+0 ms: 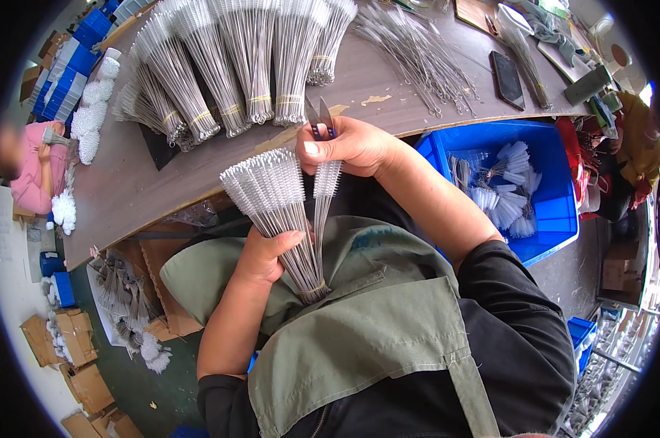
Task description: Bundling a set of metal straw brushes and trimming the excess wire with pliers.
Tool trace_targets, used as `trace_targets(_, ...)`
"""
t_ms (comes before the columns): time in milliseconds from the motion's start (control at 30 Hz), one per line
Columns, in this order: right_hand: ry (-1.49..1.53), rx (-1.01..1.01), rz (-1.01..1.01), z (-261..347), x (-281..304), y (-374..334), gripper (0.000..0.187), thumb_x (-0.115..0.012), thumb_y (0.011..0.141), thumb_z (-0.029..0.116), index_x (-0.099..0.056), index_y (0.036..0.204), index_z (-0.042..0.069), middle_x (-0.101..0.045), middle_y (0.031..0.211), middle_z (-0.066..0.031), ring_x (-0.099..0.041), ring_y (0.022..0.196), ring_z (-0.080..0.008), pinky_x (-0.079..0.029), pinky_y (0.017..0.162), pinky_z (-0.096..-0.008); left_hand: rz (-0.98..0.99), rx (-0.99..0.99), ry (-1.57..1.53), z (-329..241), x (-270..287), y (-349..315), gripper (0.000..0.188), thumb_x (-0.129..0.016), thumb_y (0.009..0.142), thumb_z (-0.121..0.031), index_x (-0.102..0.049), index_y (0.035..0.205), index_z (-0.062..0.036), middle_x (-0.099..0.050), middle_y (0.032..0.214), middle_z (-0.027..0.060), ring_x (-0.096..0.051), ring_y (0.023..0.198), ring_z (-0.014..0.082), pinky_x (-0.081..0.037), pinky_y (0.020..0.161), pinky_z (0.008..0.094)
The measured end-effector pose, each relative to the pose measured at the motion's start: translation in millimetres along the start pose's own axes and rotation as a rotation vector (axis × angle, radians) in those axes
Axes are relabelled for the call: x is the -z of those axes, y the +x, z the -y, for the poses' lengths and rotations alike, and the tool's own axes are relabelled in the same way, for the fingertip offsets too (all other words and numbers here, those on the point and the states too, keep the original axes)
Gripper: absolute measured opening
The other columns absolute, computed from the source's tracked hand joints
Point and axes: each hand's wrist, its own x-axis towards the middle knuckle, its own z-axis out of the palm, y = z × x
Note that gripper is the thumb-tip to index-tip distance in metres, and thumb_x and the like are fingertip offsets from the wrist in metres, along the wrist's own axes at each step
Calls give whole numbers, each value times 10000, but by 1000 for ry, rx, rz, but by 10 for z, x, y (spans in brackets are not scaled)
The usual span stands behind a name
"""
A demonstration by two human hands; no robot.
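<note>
"Where does the brush bundle (270, 188) lie from the hands?"

"In the left hand (263, 257), whose fingers are closed around the wire stems, thumb across the front. The long axis runs from bristles at eleven o'clock to the yellow band (313, 290) at five."

"And the right hand (350, 146)?"

"At one o'clock from the left, nearer the bristle end. It is curled around the snips (324, 111), blades toward twelve. A narrow strand of brushes (327, 188) stands apart at the main bristles' three o'clock, tops at its fingers; whether it pinches them, one cannot tell."
</note>
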Motion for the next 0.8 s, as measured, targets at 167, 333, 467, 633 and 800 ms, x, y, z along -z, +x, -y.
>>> trace_targets(167,-43,41,-51,124,-212,-29,301,-725,774,313,-546,763,72,-500,710,12,-491,704,-116,-403,682,-262,-87,-27,7,24,-18,-6,378,-698,681,-130,-566,1009,5,-616,865,100,-614,753,200,-533,694,331)
trace_targets(333,-10,99,27,-15,-52,-15,330,-734,754,337,-509,731,97,-473,707,2,-479,710,-151,-403,703,-299,-102,44,-39,13,-4,-33,304,-710,688,-37,-581,962,-9,-602,853,60,-601,737,168,-517,698,303)
trace_targets(467,-71,73,-14,13,-93,-22,320,-721,768,338,-540,770,75,-507,733,-17,-504,718,-154,-403,700,-288,-114,33,-54,20,-3,-35,300,-712,687,-42,-581,956,-9,-603,848,63,-601,732,167,-515,690,298)
trace_targets(633,-75,-4,29,119,-63,-22,397,-675,802,390,-572,880,15,-528,749,-29,-529,720,-137,-424,682,-257,-154,23,-5,47,23,-11,350,-692,679,-72,-561,993,9,-608,858,99,-616,708,215,-531,658,350)
trace_targets(800,-655,-211,-1,440,-36,105,578,-539,840,574,-579,660,26,-559,612,-56,-584,595,-149,-465,585,-265,-148,27,19,27,7,40,358,-695,681,-72,-561,1003,9,-608,859,97,-614,701,209,-525,655,341)
